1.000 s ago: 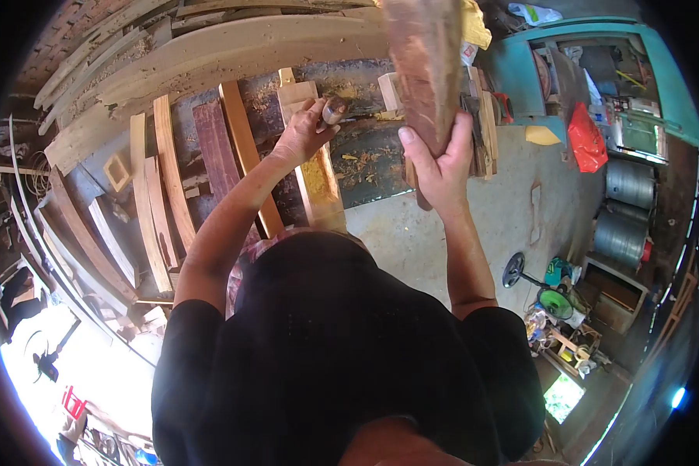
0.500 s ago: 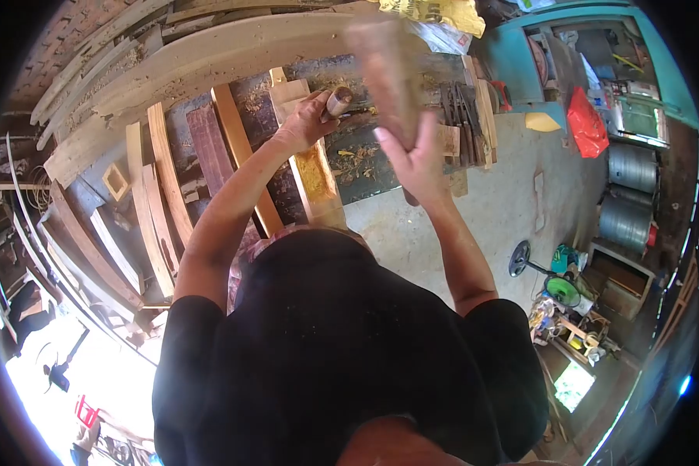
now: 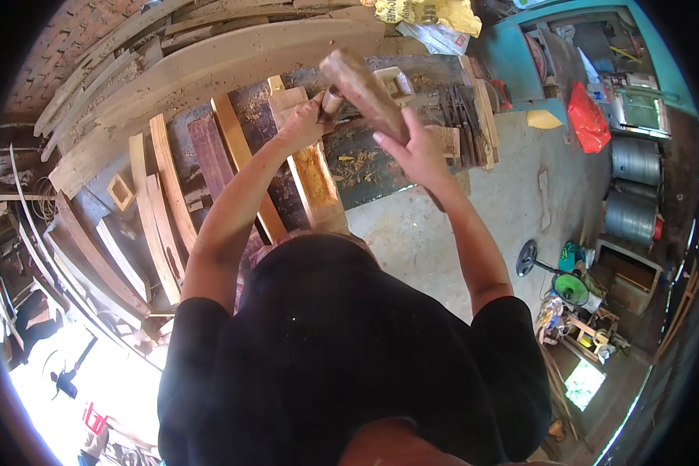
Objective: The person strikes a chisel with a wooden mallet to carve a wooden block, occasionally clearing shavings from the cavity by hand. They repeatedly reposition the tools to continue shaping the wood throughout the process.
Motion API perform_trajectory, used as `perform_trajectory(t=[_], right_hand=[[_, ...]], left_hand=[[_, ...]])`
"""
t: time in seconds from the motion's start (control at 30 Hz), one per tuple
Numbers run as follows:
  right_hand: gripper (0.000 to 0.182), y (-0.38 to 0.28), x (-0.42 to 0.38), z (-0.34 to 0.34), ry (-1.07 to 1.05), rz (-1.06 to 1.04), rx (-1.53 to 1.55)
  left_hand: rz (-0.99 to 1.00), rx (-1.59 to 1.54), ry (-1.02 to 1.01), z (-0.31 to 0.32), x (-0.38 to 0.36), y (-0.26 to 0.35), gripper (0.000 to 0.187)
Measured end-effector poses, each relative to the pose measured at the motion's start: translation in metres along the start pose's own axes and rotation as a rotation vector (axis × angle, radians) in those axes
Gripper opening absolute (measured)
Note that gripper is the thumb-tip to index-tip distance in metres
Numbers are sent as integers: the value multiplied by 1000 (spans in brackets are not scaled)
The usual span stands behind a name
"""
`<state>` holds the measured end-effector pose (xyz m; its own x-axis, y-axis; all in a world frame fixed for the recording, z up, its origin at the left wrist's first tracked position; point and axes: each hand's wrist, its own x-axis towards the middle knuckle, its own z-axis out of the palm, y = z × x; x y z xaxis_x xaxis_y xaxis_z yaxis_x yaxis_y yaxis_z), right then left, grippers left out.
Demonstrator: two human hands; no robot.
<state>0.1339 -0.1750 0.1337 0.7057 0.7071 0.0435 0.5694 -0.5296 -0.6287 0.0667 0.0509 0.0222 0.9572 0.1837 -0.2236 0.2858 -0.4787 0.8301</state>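
My left hand [image 3: 306,124] is wrapped round the wooden handle of a chisel [image 3: 332,102]; its blade is hidden behind the hand. Under that hand lies a pale wooden block [image 3: 319,186] with a rough yellowish recess cut along its face. My right hand [image 3: 421,153] grips a thick wooden mallet [image 3: 365,87], tilted up to the left. The mallet's far end overlaps the top of the chisel handle in this view.
Left of the block lie an orange-brown board [image 3: 245,159], a dark reddish board [image 3: 211,151] and several pale strips. Dark chisel-like tools [image 3: 462,124] lie at the right, beside a small pale wooden box [image 3: 396,84]. Shavings [image 3: 353,165] litter the dark bench top.
The mallet has swung down and left toward the chisel handle, and it is less blurred now. My left hand has stayed nearly in place on the chisel.
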Motion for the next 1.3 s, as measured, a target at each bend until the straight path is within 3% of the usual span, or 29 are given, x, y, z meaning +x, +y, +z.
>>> perform_trajectory(t=[0.1, 0.17, 0.2, 0.23, 0.3, 0.33, 0.43, 0.63, 0.83, 0.9, 0.97, 1.03, 1.07, 1.1, 1.13, 1.23, 1.3], right_hand=[[46, -30, 4, -12, 56, 28, 126], [43, -33, 8, -3, 210, 58, 391], [42, -19, 10, 4, 66, 163, 241], [42, -1, 11, 13, 70, 157, 243], [52, 25, 14, 25, -47, -57, 14], [54, 15, 16, 16, -84, -6, -5], [53, -1, 21, 8, -15, 36, 104], [46, -34, 22, -6, 45, 69, 260], [50, -69, 17, -19, 165, -123, 181], [53, -72, 13, -18, 332, -277, 184], [52, -63, 5, -7, 376, -303, 197], [52, -36, -6, 16, 198, -222, 75], [51, -19, -7, 26, -63, -7, -39], [51, -14, -10, 29, -55, -10, -40], [50, -10, -11, 29, 3, -21, 8], [48, -29, -9, 11, 118, -7, 24], [48, -48, -6, 3, 373, -92, 233]], left_hand=[[4, -72, -23, 7, -1, -5, 67], [11, -111, 6, 9, 2, -7, 67], [-21, -122, -13, 9, 5, -12, 64], [-51, -131, -27, 9, 9, -18, 62], [-107, -157, 47, 19, 24, -57, 59], [-171, -197, 132, 15, 28, -63, 57], [-197, -435, 127, 11, 15, -61, 54], [-125, -154, 225, 0, -17, -16, 51], [-102, -151, 274, 11, -31, -6, 41], [-62, -237, 270, 13, -39, 2, 36], [-48, -214, 257, 19, -39, -4, 35], [-27, -188, 251, 27, -37, -9, 34], [28, -224, 328, 30, -35, -12, 34], [83, -259, 403, 28, -35, -10, 34], [-69, -191, 302, 18, -36, -9, 34], [15, -275, 290, 27, -34, -21, 34], [-63, -164, 207, 26, -35, -12, 36]])
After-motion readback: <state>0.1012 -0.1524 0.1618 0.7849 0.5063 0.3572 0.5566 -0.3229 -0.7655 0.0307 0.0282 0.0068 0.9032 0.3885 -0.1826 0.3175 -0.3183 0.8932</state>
